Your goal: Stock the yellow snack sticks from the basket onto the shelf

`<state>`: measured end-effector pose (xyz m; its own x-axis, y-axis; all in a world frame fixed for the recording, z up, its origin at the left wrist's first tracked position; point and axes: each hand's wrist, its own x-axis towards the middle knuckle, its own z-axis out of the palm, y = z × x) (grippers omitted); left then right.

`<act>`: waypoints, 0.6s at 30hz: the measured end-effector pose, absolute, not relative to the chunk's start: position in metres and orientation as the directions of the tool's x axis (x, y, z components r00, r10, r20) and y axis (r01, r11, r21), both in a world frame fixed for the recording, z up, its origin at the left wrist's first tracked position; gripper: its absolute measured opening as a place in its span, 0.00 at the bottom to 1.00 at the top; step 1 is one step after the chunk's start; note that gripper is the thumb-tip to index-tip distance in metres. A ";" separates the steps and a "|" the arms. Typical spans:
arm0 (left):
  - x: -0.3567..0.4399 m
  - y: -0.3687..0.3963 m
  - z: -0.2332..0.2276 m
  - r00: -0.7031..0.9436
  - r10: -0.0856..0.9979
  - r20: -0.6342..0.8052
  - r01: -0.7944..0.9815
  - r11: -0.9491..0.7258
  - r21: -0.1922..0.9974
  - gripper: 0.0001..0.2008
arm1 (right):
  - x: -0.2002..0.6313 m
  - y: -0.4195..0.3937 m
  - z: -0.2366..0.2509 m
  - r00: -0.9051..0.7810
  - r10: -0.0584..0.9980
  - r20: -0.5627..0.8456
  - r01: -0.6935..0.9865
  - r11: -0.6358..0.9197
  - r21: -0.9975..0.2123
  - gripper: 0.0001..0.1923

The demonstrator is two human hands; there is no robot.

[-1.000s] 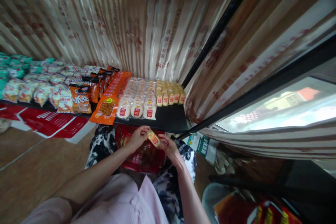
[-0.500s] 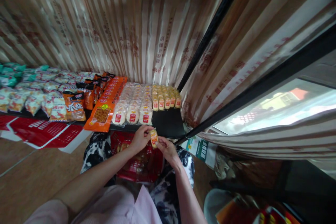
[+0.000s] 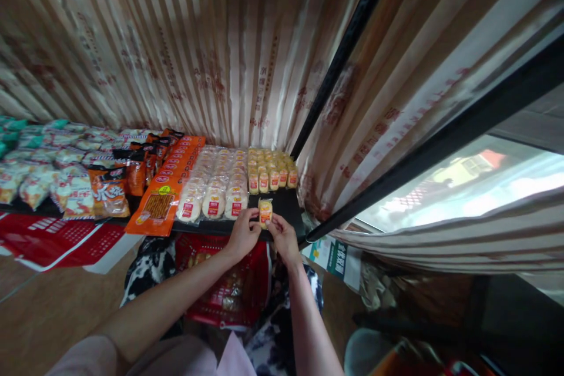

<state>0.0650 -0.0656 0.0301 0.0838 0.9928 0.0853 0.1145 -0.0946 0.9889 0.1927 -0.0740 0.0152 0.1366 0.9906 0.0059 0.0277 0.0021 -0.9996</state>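
Observation:
Between my two hands is a small yellow packaged snack cake point(image 3: 265, 212) with a red and white label, held upright over the front of the black shelf point(image 3: 288, 205). My left hand point(image 3: 243, 234) pinches its left side, and my right hand point(image 3: 282, 236) grips its lower right side. Just behind it stand rows of matching yellow snack cakes point(image 3: 273, 173). To their left lie rows of round white wrapped cakes point(image 3: 214, 202). A red basket point(image 3: 247, 305) with more wrapped items rests between my knees, partly hidden by my left forearm.
Left along the shelf are a flat orange snack packet point(image 3: 152, 211), orange-black bags point(image 3: 108, 191) and white bags point(image 3: 37, 188). A striped curtain point(image 3: 211, 59) hangs behind. A black pole point(image 3: 343, 59) slants up at the right. Another red basket point(image 3: 61, 238) stands below left.
Both hands have moved forward with the snack cake, from above the red basket to over the shelf's front. The cake is now more upright. The view has shifted slightly.

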 end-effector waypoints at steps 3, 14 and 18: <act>0.077 -0.054 0.031 0.119 0.992 0.028 0.147 -0.046 0.988 0.19 | 0.200 -0.058 0.013 0.200 0.980 0.025 0.103 0.005 -0.995 0.17; 0.116 -0.002 0.043 0.157 0.978 -0.134 0.211 0.099 0.972 0.23 | 0.228 0.002 0.003 0.371 0.919 0.135 0.402 -0.028 -0.915 0.14; 0.128 0.011 0.039 0.181 0.970 -0.163 0.210 0.124 0.970 0.25 | 0.235 0.010 -0.001 0.409 0.890 0.202 0.501 -0.035 -0.864 0.14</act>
<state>0.1277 0.0113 0.0386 0.1809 0.9700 -0.1626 0.2095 0.1235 0.9700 0.2345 0.0096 -0.0013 0.4091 0.8899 0.2018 0.5015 -0.0345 -0.8645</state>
